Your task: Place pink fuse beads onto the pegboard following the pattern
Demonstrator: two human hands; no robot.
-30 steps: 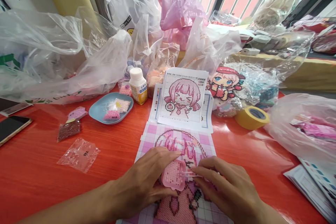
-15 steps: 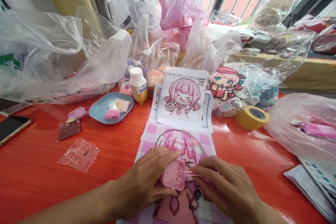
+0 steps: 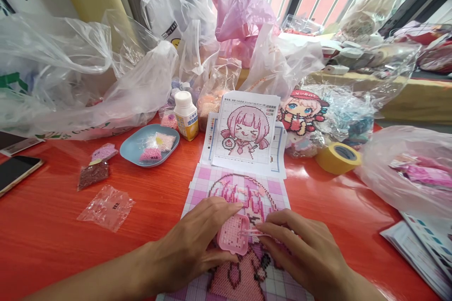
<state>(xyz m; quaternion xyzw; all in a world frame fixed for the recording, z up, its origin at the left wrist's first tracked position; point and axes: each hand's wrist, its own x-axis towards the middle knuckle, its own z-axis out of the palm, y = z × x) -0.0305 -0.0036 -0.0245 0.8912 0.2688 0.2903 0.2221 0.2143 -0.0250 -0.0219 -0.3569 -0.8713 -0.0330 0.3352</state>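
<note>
My left hand [image 3: 197, 244] grips a small pink bead tray [image 3: 233, 234] between thumb and fingers, just above a bead pegboard [image 3: 243, 197] with a half-built pink-haired character. My right hand [image 3: 303, 254] pinches thin tweezers [image 3: 252, 233] whose tips reach into the tray. A printed pattern sheet [image 3: 245, 134] of the same character lies beyond the board.
On the red table [image 3: 52, 225] are a blue dish [image 3: 148, 150] with bead bags, a white bottle [image 3: 186, 115], loose bead bags [image 3: 106, 207], a yellow tape roll [image 3: 338, 157], a phone [image 3: 16, 171], a finished bead figure [image 3: 300, 113] and many plastic bags [image 3: 84, 84].
</note>
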